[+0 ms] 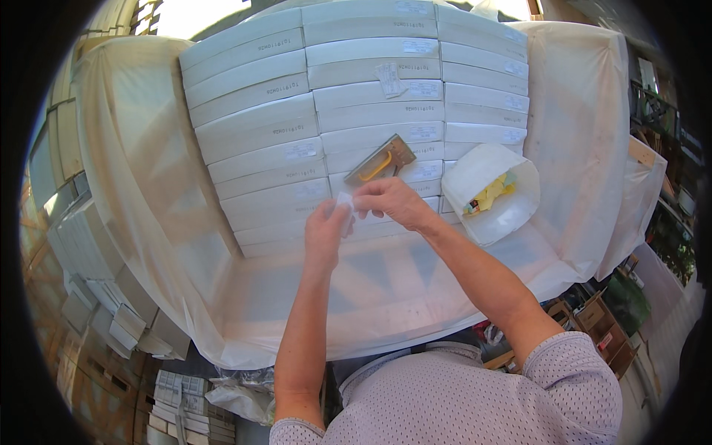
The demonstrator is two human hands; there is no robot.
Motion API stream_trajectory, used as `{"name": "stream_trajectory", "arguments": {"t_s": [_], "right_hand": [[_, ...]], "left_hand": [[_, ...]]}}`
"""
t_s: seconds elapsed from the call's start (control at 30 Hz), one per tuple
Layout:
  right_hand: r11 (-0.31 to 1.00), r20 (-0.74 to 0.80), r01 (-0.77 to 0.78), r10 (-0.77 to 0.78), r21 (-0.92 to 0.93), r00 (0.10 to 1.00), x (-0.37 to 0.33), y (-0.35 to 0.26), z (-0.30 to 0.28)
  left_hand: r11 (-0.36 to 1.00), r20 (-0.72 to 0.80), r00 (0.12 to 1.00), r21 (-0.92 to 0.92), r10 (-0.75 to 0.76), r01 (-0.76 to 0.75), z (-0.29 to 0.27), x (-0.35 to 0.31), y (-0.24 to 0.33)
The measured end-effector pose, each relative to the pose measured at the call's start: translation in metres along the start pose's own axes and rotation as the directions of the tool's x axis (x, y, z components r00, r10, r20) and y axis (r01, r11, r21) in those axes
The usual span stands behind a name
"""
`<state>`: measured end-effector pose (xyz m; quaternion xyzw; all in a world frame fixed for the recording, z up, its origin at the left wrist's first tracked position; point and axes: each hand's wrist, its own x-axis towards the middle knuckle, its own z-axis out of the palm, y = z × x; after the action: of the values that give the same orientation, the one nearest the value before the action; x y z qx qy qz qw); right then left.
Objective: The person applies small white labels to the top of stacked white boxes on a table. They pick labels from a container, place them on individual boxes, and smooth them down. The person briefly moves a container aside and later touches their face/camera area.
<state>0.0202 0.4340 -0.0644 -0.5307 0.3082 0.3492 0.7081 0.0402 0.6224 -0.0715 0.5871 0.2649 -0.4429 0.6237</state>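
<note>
My left hand (324, 228) and my right hand (389, 202) are close together in front of the stacked white boxes. Between their fingertips is a small white slip of paper (344, 199), pinched from both sides. Just beyond my right hand, a flat brown-grey tool with a yellow handle (382, 160) rests on the boxes (259, 167). Farther up, some white printed labels (390, 80) lie on the box faces. To the right of my right hand, a white container (504, 215) lies tilted, with yellow and pale green crumpled paper (491, 194) inside.
Translucent plastic sheeting (326, 297) spreads in front of the boxes and up both sides. Flattened cardboard (122, 297) leans at the left, above a strapped bundle of boxes (185, 404). Open brown cardboard boxes (604, 337) and other clutter stand at the lower right.
</note>
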Motion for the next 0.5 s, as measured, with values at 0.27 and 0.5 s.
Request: {"name": "stream_trajectory", "arguments": {"t_s": [0.27,0.5], "right_hand": [[0.998,-0.031,0.022,-0.024,-0.054,0.999,-0.0018,-0.0047,0.0033],[0.987,-0.047,0.046,-0.054,-0.155,0.997,-0.0030,-0.0039,0.0079]], "left_hand": [[0.997,-0.015,0.999,0.055,0.053,-0.052,0.0011,-0.0019,0.0001],[0.931,-0.029,0.982,0.324,0.189,-0.169,-0.0007,-0.0073,-0.0066]]}}
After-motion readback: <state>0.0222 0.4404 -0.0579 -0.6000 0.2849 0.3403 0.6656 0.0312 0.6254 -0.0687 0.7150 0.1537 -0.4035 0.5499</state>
